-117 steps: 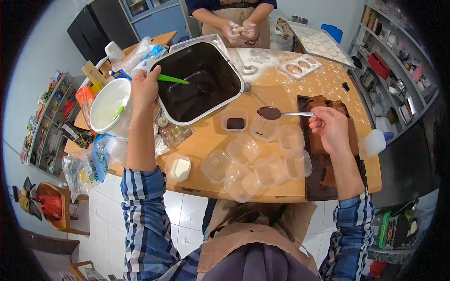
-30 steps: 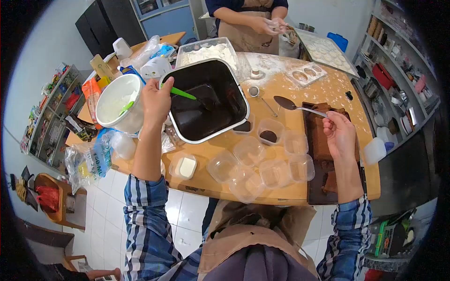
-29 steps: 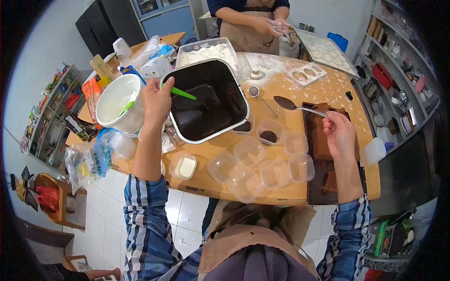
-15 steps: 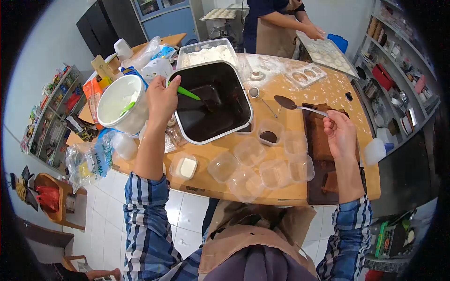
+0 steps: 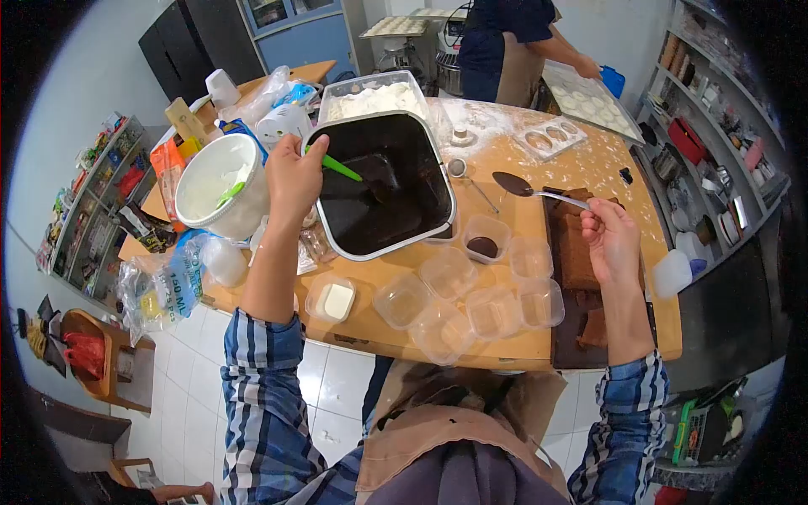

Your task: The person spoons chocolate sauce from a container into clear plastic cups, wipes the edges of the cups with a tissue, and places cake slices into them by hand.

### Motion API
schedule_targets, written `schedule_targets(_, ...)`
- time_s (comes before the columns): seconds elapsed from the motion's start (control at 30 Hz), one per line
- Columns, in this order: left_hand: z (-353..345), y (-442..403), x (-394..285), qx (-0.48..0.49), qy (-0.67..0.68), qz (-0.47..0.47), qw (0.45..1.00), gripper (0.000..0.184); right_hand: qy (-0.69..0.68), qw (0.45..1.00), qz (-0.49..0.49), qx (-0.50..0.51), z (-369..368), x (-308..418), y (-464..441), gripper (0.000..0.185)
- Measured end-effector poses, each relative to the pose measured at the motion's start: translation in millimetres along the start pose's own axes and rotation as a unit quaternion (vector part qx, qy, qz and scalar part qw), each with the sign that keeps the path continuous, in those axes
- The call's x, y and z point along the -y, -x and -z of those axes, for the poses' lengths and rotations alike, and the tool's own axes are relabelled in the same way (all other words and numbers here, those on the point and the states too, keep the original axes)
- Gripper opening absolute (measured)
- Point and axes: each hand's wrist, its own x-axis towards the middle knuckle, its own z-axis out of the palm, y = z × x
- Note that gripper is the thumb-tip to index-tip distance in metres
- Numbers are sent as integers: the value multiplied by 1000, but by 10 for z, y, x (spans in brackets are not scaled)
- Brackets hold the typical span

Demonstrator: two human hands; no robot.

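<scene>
My left hand [image 5: 295, 172] grips the left rim of a square pan [image 5: 383, 244], dark inside, tilted toward me above the table. A green-handled utensil [image 5: 343, 169] leans in it, its far end in dark chocolate. My right hand [image 5: 608, 231] holds a metal spoon [image 5: 560, 199] by its handle, its bowl coated in chocolate, level above the table. Below the spoon, a clear cup [image 5: 486, 236] has chocolate at its bottom; another cup is partly hidden by the pan. Several clear cups [image 5: 492, 312] without chocolate stand nearer me.
A dark tray [image 5: 568, 341] with brown cake [image 5: 579, 252] lies at the right. Left of the pan stands a white tub [image 5: 206, 181]. Behind are a flour container [image 5: 370, 99] and a mold [image 5: 551, 137]. Another person [image 5: 509, 55] stands across the table, an arm over a tray of dough pieces [image 5: 589, 101].
The spoon has moved from over the cup to up and right of it. My left hand and the pan have shifted right. The other person has moved right toward the dough tray.
</scene>
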Motion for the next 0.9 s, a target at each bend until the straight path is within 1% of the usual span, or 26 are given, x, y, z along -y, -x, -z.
schedule_targets(0.2, 27, 25, -79, -11, -38, 4, 999, 40, -4, 1000, 6, 4, 6, -14, -20, 8)
schedule_targets(0.4, 23, -14, 31, -3, -36, -10, 999, 40, 6, 1000, 11, -2, -58, 26, -15, 9)
schedule_targets(0.57, 26, 15, -74, -10, -60, -4, 998, 40, 0, 1000, 16, 13, -302, 68, -2, 10)
schedule_targets(0.67, 23, 11, -60, -2, -48, -3, 999, 39, 5, 999, 12, 53, -618, 40, 73, 11)
schedule_targets(0.8, 44, 60, -145, 0, -47, 11, 999, 37, 67, 990, 4, 124, -1057, -161, 238, 15)
schedule_targets(0.83, 41, 44, -76, -1, -23, 0, 1000, 37, 84, 985, 0, 147, -1132, -235, 272, 16)
schedule_targets(0.87, 26, 18, 49, -2, 1, -10, 1000, 37, 90, 982, 17, 166, -1182, -359, 279, 16)
schedule_targets(0.9, 38, 26, 1, -3, 25, -21, 999, 37, 122, 975, 37, 182, -1200, -470, 278, 16)
